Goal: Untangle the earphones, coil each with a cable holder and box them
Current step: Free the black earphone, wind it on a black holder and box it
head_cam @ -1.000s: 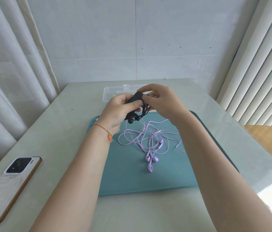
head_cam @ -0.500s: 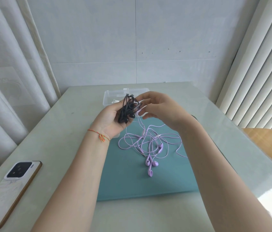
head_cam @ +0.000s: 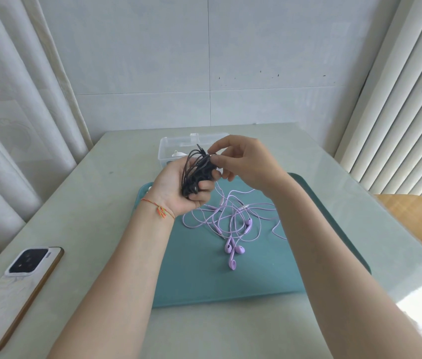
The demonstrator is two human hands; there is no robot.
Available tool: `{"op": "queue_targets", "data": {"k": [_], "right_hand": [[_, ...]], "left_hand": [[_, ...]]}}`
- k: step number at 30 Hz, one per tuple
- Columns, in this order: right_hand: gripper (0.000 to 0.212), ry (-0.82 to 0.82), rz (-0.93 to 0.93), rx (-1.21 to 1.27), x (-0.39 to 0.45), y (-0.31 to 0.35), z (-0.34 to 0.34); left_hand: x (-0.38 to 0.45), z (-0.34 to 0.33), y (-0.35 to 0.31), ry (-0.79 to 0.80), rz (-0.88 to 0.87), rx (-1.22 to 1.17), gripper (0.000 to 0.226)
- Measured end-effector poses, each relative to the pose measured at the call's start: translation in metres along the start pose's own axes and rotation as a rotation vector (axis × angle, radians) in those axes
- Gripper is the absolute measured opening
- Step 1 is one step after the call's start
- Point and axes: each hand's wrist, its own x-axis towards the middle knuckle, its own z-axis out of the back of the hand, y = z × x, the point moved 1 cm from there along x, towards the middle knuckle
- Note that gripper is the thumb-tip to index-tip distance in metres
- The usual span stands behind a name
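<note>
While the black coil is gripped upright at frame centre by the left hand, its top is pinched by the right hand; the box lies just behind.

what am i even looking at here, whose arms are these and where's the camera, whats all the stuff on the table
No machine here: these are a person's own bare arms, filmed by a wide-angle camera worn on the head, looking forward and down. The left hand grips a coiled bundle of black earphones; the right hand pinches the cable near its plug at the top of the bundle. On the pale table lies a teal mat with tangled purple earphones loose on it. Behind the hands is a clear plastic box, with something white inside. A phone lies face down at the left.
</note>
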Motion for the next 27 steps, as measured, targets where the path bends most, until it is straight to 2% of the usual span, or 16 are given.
{"op": "queue_targets", "data": {"k": [7, 10, 14, 16, 22, 27], "right_hand": [[0.012, 0.128, -0.005, 0.055, -0.0042, 0.0028, 0.0003], [0.011, 0.088, -0.026, 0.07, -0.0025, 0.0005, 0.0022], [0.005, 0.003, -0.06, 0.156, -0.0021, -0.0005, 0.0027], [0.005, -0.018, -0.066, 0.161, -0.0023, -0.0002, 0.0029], [0.006, -0.072, -0.085, 0.097, 0.0002, -0.0008, 0.004], [0.008, -0.039, -0.088, 0.114, -0.0016, -0.0003, 0.0069]], "left_hand": [[0.0016, 0.002, 0.0024, 0.065, 0.026, -0.064, 0.025], [0.0025, 0.0052, 0.0018, 0.115, 0.05, -0.074, 0.025], [0.0018, 0.0077, 0.0004, 0.193, 0.083, -0.042, 0.054], [0.0005, 0.0061, 0.0007, 0.22, 0.089, -0.019, 0.059], [-0.0011, 0.0053, 0.0018, 0.265, 0.118, 0.0, 0.058], [-0.0032, 0.0032, 0.0016, 0.284, 0.124, 0.062, 0.051]]}}
